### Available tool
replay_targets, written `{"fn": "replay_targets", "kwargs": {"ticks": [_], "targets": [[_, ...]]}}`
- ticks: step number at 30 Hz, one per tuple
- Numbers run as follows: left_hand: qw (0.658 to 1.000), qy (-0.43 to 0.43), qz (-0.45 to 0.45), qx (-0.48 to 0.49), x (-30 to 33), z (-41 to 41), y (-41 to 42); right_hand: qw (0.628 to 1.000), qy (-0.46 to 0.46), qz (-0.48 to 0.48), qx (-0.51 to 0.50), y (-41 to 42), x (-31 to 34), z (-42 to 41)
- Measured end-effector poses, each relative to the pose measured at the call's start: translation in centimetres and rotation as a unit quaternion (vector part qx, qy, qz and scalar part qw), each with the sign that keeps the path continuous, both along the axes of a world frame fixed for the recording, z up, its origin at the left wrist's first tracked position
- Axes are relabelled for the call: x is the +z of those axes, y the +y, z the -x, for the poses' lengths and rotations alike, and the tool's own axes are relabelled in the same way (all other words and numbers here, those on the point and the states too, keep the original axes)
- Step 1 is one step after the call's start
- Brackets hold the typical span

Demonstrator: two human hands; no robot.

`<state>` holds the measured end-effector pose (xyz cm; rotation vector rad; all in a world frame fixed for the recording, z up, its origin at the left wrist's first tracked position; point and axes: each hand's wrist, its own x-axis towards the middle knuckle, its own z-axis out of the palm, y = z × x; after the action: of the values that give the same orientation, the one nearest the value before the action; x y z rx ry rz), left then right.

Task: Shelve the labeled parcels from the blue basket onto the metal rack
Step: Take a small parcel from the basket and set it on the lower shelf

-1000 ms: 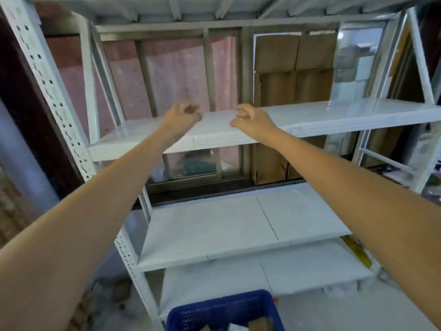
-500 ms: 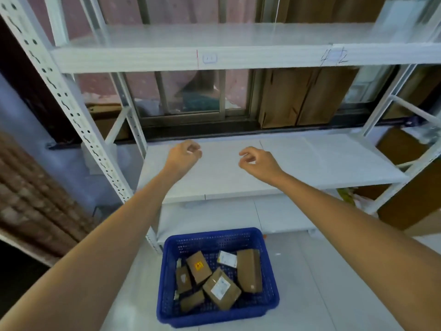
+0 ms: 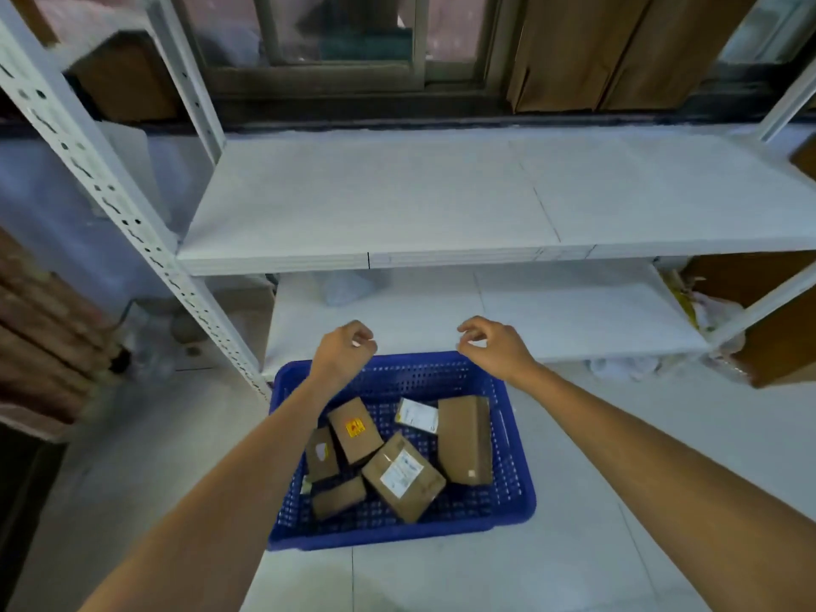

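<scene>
A blue basket [image 3: 516, 474] sits on the pale tiled floor [image 3: 618, 501], just in front of the white metal rack [image 3: 397, 201]. Inside it lie 6 parcels. A brown box with a white label [image 3: 402, 475] lies tilted near the middle. A box with an orange and yellow sticker [image 3: 354, 429] lies behind it to the left, and a smaller box with a pale sticker [image 3: 321, 454] leans beside that one. A plain brown box [image 3: 339, 496] rests at the front left. A tall plain box [image 3: 464, 439] lies along the right side, and a small white-labelled packet [image 3: 416, 415] lies just beside it, toward the back of the basket.

Both arms reach forward over the basket. The left hand [image 3: 342, 353] hangs above the basket's far rim, its fingers loosely curled with the thumb near the fingertips; its grip has hold of nothing. The right hand [image 3: 496, 346] hangs at about the same height, a little apart from the left, also loosely curled and holding nothing. Neither hand touches a parcel or the basket.

The rack's middle shelf [image 3: 441, 205] spreads wide above the hands, and a lower shelf [image 3: 552, 311] lies just behind them. A perforated upright post [image 3: 115, 205] runs down the left. Brown cardboard [image 3: 618, 46] stands against the window behind the rack.
</scene>
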<state>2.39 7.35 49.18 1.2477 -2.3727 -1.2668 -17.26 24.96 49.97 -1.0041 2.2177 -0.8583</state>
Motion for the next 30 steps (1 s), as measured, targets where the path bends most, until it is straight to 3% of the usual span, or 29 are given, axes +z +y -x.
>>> {"fn": "replay_targets", "kwargs": {"ticks": [11, 16, 22, 30], "targets": [[0.998, -0.045, -0.014, -0.037, -33.0, 1.8, -2.1, 1.0, 0.021, 0.005, -0.003, -3.7, -31.0, 1.9], [0.997, -0.067, -0.009, -0.046, -44.1, 5.4, -3.8, 0.999, 0.051, -0.008, 0.007, -5.9, -42.0, 3.7], [0.979, -0.181, -0.007, -0.094, -52.7, 9.7, -4.8, 0.982, 0.134, -0.118, 0.062, -8.4, -51.2, 5.4], [0.963, -0.238, -0.051, -0.118, -58.1, 12.2, -4.4, 0.885, 0.29, -0.311, 0.188, -10.5, -57.7, 4.4]]}}
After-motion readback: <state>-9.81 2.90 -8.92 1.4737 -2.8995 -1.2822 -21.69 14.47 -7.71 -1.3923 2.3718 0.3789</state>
